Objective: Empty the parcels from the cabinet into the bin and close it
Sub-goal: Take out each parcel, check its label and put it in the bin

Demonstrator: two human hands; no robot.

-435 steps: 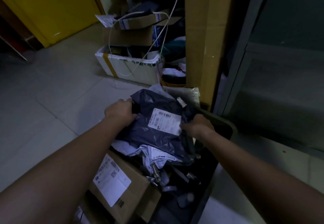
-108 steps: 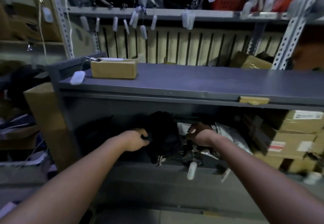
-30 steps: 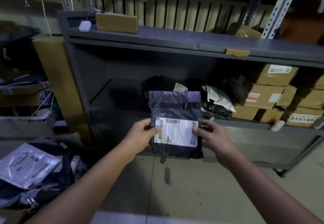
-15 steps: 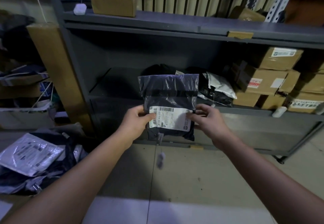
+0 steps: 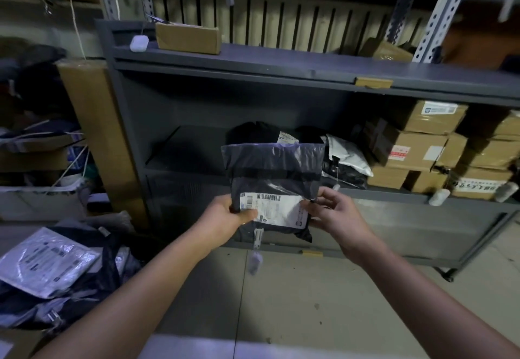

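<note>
Dark parcel [image 5: 274, 167] btwn L+R fingers [image 5: 247, 214]

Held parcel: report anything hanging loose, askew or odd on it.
A small pale tag dangles on a clip from the bottom edge of the dark parcel, which the left hand and right hand hold upright before the cabinet. Nothing else stands out on it.

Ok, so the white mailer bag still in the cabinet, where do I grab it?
Pinch the white mailer bag at its front edge, coming straight in from the open front of the cabinet. It is soft, slumped on dark bags, with cardboard boxes close on its right.
</note>
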